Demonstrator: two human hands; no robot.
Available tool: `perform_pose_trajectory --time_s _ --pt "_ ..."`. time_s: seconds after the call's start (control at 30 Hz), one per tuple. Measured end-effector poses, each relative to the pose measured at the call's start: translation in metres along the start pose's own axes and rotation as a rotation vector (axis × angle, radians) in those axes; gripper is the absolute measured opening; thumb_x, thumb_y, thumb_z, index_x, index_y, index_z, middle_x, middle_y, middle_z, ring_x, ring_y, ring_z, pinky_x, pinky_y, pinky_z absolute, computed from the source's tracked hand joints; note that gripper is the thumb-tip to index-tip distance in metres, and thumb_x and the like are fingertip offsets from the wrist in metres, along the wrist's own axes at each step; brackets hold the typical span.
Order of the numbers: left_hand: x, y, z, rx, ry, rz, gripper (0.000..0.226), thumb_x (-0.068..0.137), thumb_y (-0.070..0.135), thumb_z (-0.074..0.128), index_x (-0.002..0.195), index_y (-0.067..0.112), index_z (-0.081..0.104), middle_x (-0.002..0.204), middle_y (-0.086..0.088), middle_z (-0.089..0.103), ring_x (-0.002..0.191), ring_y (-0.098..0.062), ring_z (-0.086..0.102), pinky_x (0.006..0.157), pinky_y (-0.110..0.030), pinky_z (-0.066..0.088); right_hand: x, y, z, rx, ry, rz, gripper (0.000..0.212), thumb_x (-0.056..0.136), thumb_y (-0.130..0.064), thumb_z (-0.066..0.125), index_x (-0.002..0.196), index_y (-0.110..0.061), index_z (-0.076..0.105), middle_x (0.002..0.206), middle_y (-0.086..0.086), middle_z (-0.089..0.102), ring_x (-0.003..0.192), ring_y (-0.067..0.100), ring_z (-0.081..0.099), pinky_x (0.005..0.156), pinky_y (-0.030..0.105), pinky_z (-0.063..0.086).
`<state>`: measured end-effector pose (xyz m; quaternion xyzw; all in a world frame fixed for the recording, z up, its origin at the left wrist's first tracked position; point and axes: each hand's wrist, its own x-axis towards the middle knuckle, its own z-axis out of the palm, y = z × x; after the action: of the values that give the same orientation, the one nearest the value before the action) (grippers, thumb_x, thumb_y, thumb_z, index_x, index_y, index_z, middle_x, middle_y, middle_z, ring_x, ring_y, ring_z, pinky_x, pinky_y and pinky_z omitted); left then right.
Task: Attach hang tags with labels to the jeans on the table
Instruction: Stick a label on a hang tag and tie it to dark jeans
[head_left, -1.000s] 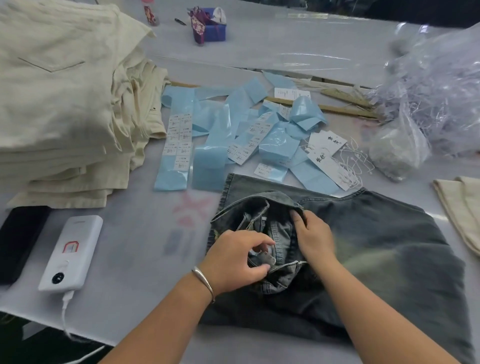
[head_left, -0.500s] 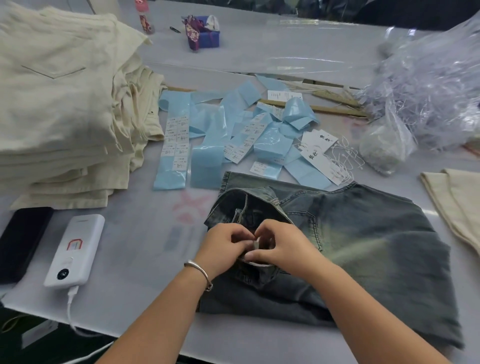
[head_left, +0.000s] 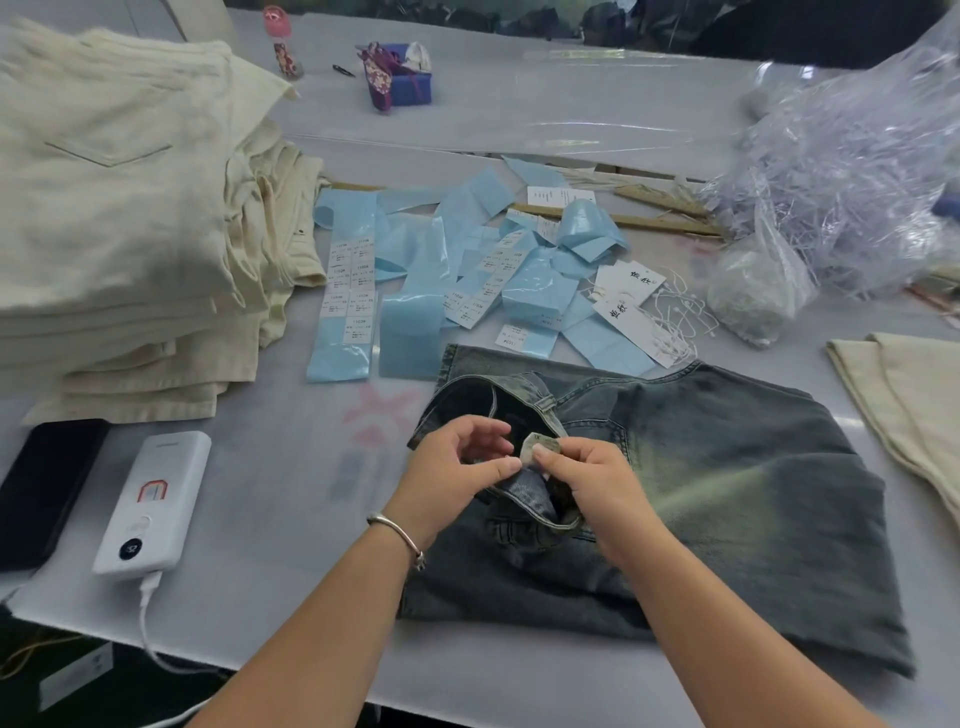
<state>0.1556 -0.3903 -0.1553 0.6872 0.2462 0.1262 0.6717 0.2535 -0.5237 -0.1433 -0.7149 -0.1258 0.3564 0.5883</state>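
White sheeting covers the table (head_left: 249, 519), whose near edge runs under both forearms; bare surface lies between the power bank and the jeans, and along the far half toward the back. At the left edge a tall stack of cream trousers (head_left: 119, 218) overhangs its own lower layers. Crumpled clear plastic (head_left: 852, 171) heaps up at the far right, and a cream cloth (head_left: 914, 415) pokes in at the right edge. Folded dark washed jeans (head_left: 701, 499) lie in front of the person, waistband opened toward the centre, their near-right corner close to the table's edge. Blue backing strips with white labels (head_left: 353, 291) scatter just beyond the jeans, with white hang tags (head_left: 631, 306) and their strings beside them to the right. A white power bank (head_left: 150, 499) and a black phone (head_left: 41, 488) sit near the left front edge. The left hand (head_left: 457, 467) has its grip on the waistband edge, thumb pressed, fingers curled. The right hand (head_left: 587, 483) pinches a small sewn-in tag (head_left: 543, 447) at the waistband.
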Motion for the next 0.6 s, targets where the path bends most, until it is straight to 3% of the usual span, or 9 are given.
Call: perform_pose_trajectory --time_s 0.17,0.37,0.43,0.5,0.6 --pt "-0.003 -0.005 0.006 0.049 0.011 0.015 0.017 0.081 0.009 0.076 0.097 0.014 0.072 0.088 -0.003 0.074 0.082 -0.01 0.067 0.079 -0.025 0.056 0.001 0.005 -0.009 0.14 -0.028 0.044 0.023 0.096 -0.016 0.055 0.092 -0.004 0.075 0.092 0.02 0.073 0.084 0.027 0.066 0.087 0.041 0.049" --pt "0.001 -0.01 0.006 0.152 -0.006 0.092 0.002 0.085 0.021 0.074 0.086 0.022 0.074 0.079 0.006 0.072 0.071 -0.002 0.063 0.068 -0.017 0.051 0.001 0.006 -0.013 0.188 -0.143 -0.012 0.021 0.093 -0.02 0.057 0.091 -0.011 0.076 0.088 0.011 0.073 0.078 0.018 0.066 0.07 0.026 0.052" --pt "0.005 -0.011 0.002 0.122 0.027 0.025 0.02 0.087 0.036 0.068 0.081 0.018 0.074 0.069 0.002 0.069 0.061 -0.005 0.059 0.062 -0.021 0.049 0.003 -0.001 -0.018 0.262 -0.124 -0.05 0.021 0.087 -0.027 0.059 0.088 -0.014 0.075 0.083 0.007 0.071 0.071 0.015 0.062 0.063 0.025 0.049" --pt "0.007 -0.011 -0.005 0.002 0.136 -0.11 0.046 0.084 0.054 0.055 0.079 0.012 0.072 0.059 -0.002 0.062 0.049 -0.007 0.053 0.051 -0.018 0.043 0.011 -0.011 -0.031 0.39 0.0 -0.108 0.021 0.086 -0.026 0.059 0.084 -0.012 0.075 0.078 0.007 0.07 0.068 0.014 0.062 0.06 0.021 0.05" --pt "0.008 -0.01 -0.013 0.002 0.265 -0.213 0.063 0.08 0.066 0.045 0.081 0.009 0.071 0.063 -0.005 0.063 0.058 -0.014 0.055 0.055 -0.024 0.044 0.026 -0.024 -0.055 0.347 0.271 -0.149 0.021 0.095 -0.012 0.054 0.082 -0.007 0.07 0.068 0.006 0.066 0.058 0.011 0.059 0.054 0.018 0.048"
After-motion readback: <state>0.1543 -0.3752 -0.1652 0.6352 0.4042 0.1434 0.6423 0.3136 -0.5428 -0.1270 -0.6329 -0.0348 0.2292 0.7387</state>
